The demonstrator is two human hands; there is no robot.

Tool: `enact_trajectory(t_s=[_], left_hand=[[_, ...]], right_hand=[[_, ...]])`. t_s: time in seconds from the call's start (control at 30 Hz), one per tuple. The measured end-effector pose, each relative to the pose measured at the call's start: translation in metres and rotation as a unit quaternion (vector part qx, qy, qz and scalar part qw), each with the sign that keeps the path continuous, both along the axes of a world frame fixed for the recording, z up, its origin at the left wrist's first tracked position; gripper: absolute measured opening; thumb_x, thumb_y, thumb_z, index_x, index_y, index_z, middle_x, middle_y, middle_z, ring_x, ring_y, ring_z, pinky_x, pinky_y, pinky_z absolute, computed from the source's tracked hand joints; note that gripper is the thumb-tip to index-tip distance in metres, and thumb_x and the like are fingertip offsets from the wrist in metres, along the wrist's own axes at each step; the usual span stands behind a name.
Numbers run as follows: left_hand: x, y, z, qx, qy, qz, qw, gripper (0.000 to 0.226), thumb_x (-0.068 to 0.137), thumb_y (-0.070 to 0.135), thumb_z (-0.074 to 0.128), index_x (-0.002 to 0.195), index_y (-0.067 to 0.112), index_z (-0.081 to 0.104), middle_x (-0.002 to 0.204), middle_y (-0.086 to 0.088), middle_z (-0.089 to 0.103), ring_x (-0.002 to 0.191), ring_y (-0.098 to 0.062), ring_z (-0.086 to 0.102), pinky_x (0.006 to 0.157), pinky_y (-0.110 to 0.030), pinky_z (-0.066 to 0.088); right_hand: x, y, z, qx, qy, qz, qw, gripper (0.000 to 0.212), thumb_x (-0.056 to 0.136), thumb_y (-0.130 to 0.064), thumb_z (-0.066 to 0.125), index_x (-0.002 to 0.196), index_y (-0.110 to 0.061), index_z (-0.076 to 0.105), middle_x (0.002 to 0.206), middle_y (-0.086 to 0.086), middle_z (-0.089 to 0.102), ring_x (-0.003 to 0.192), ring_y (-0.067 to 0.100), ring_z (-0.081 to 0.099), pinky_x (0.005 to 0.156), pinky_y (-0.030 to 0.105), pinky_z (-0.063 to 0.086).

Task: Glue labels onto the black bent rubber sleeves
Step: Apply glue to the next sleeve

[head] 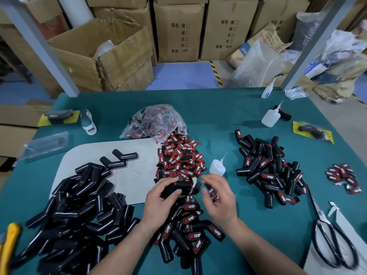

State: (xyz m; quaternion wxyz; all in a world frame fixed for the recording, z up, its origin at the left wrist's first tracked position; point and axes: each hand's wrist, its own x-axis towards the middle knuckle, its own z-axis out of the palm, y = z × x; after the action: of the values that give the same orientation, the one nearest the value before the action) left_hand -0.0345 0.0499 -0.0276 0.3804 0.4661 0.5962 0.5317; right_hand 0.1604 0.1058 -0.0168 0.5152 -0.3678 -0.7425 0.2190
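- Three glue bottles: first bottle (217, 167) by the centre, second bottle (270, 117) and third bottle (267, 90) toward 1 o'clock.
- Three sleeve heaps, each too dense to count: unlabelled heap (75, 211) at 8 o'clock, near labelled heap (190, 225) at 6 o'clock, right labelled heap (268, 171) at 3 o'clock.
- Two loose sleeves (119, 159) on one white sheet (87, 153), 10 o'clock.
- Two hands: left hand (158, 203) gripping one held sleeve (176, 187), and right hand (218, 197).
- Two open label heaps: big label heap (180, 157) at centre, small label heap (342, 176) at 3 o'clock.
- One bag of labels (156, 120), 12 o'clock.
- Two yellow-carded packs: left pack (59, 117) at 10 o'clock, right pack (312, 132) at 2 o'clock.
- One pair of scissors (335, 245), 4 o'clock.
- One yellow knife (10, 247), 8 o'clock.
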Motion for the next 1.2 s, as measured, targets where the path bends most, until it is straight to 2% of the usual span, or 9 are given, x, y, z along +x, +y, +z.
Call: enact_trajectory(t_s=[0.1,0.2,0.37,0.53,0.63,0.77,0.83,1.03,1.2], left_hand=[[0.001,-0.002,0.003,-0.013,-0.031,0.041,0.999,0.035,0.091,0.020,0.077,0.111,0.048,0.067,0.111,0.010,0.072,0.103,-0.010,0.070,0.086,-0.019,0.056],[0.003,-0.002,0.009,0.007,-0.090,0.063,0.994,0.022,0.091,0.042,0.067,0.112,0.038,0.064,0.106,-0.003,0.074,0.094,-0.015,0.070,0.086,-0.022,0.054],[0.002,0.002,0.010,0.008,-0.130,0.094,0.987,0.043,0.084,0.024,0.079,0.115,0.046,0.061,0.111,-0.008,0.073,0.108,-0.024,0.068,0.099,-0.026,0.051],[0.002,0.003,0.011,0.036,-0.216,0.073,0.973,0.043,0.092,0.014,0.065,0.126,0.038,0.054,0.118,-0.011,0.073,0.106,-0.041,0.072,0.097,-0.048,0.058],[0.000,0.003,0.010,0.024,-0.234,0.084,0.968,0.031,0.092,0.016,0.067,0.115,0.034,0.057,0.118,-0.019,0.072,0.110,-0.043,0.070,0.095,-0.049,0.058],[-0.002,0.004,0.006,0.016,-0.200,0.103,0.974,0.036,0.084,0.020,0.076,0.109,0.039,0.059,0.111,-0.021,0.073,0.090,-0.023,0.069,0.076,-0.027,0.058],[-0.003,0.004,0.004,0.030,-0.191,0.087,0.977,0.047,0.083,0.011,0.077,0.118,0.037,0.059,0.116,-0.015,0.073,0.101,-0.020,0.071,0.087,-0.027,0.058],[-0.002,0.002,0.003,0.053,-0.110,0.066,0.990,0.038,0.078,0.007,0.081,0.104,0.035,0.078,0.118,0.001,0.073,0.112,-0.014,0.068,0.097,-0.018,0.052],[0.001,0.004,0.002,0.051,-0.098,0.068,0.991,0.050,0.079,-0.008,0.080,0.103,0.037,0.080,0.118,0.003,0.074,0.115,-0.012,0.067,0.099,-0.017,0.049]], right_hand=[[0.008,0.013,-0.001,0.042,0.025,-0.136,0.990,0.043,0.082,-0.003,0.070,0.122,0.000,0.055,0.121,0.013,0.047,0.120,0.015,0.048,0.102,0.029,0.040],[0.007,0.024,-0.006,-0.145,-0.005,-0.152,0.978,0.066,0.079,-0.001,0.079,0.137,-0.005,0.047,0.132,0.005,0.042,0.125,0.017,0.045,0.108,0.031,0.037],[0.007,0.036,-0.019,-0.247,-0.072,-0.123,0.958,0.032,0.091,-0.029,0.072,0.121,-0.025,0.062,0.109,-0.022,0.058,0.108,0.008,0.058,0.091,0.010,0.040],[0.006,0.032,-0.016,-0.268,-0.065,-0.116,0.954,0.051,0.088,-0.027,0.075,0.134,-0.024,0.053,0.119,-0.021,0.053,0.117,0.005,0.053,0.098,0.013,0.039],[0.004,0.026,-0.008,-0.124,-0.056,-0.160,0.978,0.064,0.084,-0.020,0.077,0.139,-0.009,0.047,0.135,0.004,0.044,0.129,0.017,0.043,0.112,0.028,0.032],[0.000,0.013,-0.004,0.101,-0.015,-0.123,0.987,0.041,0.082,-0.012,0.073,0.118,-0.008,0.054,0.118,0.012,0.046,0.110,0.021,0.051,0.096,0.028,0.044],[-0.001,0.010,-0.006,0.138,-0.020,-0.091,0.986,0.038,0.081,-0.009,0.074,0.114,-0.007,0.055,0.111,0.009,0.049,0.109,0.011,0.050,0.091,0.024,0.046],[0.008,0.029,-0.010,-0.157,-0.124,-0.153,0.968,0.053,0.082,-0.028,0.077,0.128,-0.012,0.056,0.118,-0.005,0.053,0.115,0.012,0.048,0.104,0.036,0.042],[0.009,0.027,-0.008,-0.286,-0.087,-0.130,0.945,0.042,0.085,-0.063,0.056,0.113,-0.033,0.053,0.085,-0.018,0.065,0.081,0.006,0.061,0.070,0.029,0.048]])
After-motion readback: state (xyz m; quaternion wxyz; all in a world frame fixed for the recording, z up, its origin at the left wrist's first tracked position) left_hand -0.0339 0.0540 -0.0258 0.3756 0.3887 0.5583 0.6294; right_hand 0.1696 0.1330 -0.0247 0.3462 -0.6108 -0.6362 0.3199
